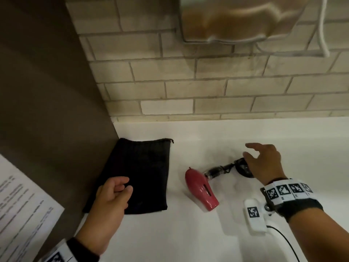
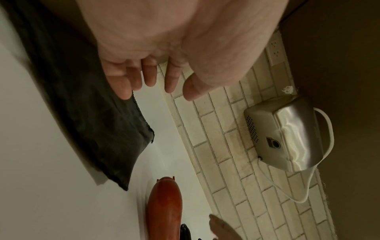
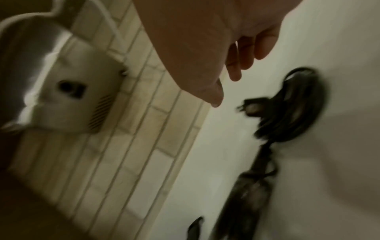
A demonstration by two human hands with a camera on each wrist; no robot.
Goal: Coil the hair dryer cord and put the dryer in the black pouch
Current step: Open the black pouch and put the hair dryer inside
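A red hair dryer (image 1: 201, 189) (image 2: 164, 209) lies on the white counter (image 1: 188, 239), its black handle (image 1: 214, 172) pointing right toward a black coiled cord (image 1: 243, 168) (image 3: 296, 112). The flat black pouch (image 1: 136, 174) (image 2: 88, 113) lies to its left against the brown wall. My left hand (image 1: 111, 195) (image 2: 156, 84) hovers over the pouch's near left part, fingers loosely curled, holding nothing. Over the coiled cord hovers my right hand (image 1: 264, 161) (image 3: 232, 76), fingers spread and empty. Part of the coil is hidden under it in the head view.
A metal wall-mounted dryer (image 1: 243, 19) (image 2: 287, 138) with a white cable (image 2: 298, 199) hangs on the tiled wall (image 1: 188, 82) above the counter. A brown panel (image 1: 43, 91) bounds the left, with a printed sheet (image 1: 20, 210) on it.
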